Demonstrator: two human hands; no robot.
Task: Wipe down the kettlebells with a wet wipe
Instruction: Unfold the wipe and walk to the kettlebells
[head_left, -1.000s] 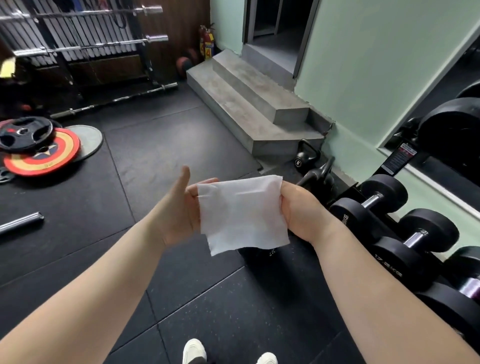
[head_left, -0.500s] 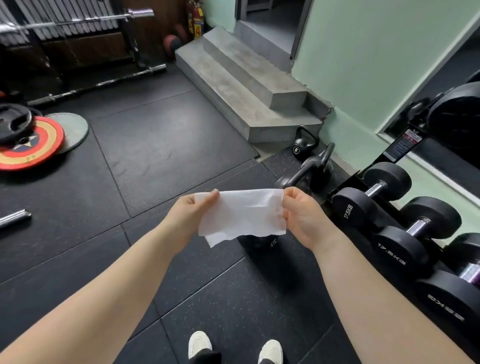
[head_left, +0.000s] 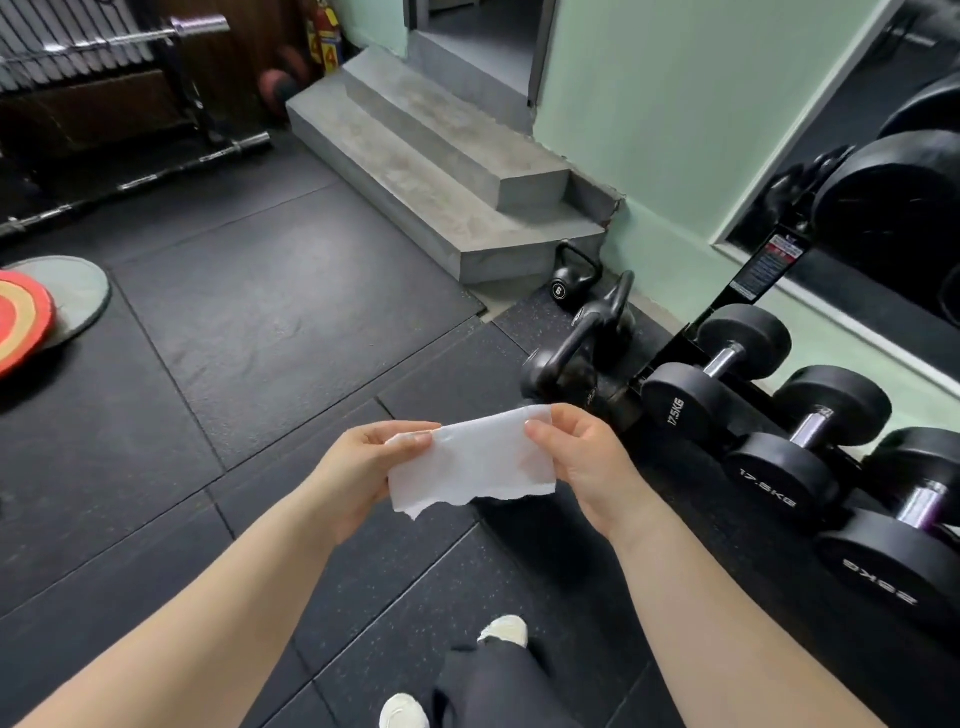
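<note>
The wet wipe (head_left: 470, 462) is held spread between both hands, well short of the steps (head_left: 467, 192): the left hand (head_left: 358, 467) pinches its left edge, the right hand (head_left: 582, 462) its upper right corner. Thin, limp and damp, it probably wants bunching into a pad before rubbing. The kettlebells (head_left: 558, 371) stand in a row from the foot of the steps, the small kettlebell (head_left: 569, 283) just beside the bottom one. They look heavy and unlikely to slide; the handle loop is where to steady one

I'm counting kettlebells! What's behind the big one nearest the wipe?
A second kettlebell stands behind the nearest kettlebell, and a small kettlebell marked 6 farther back by the steps. The front one covers the second's lower body.
</note>
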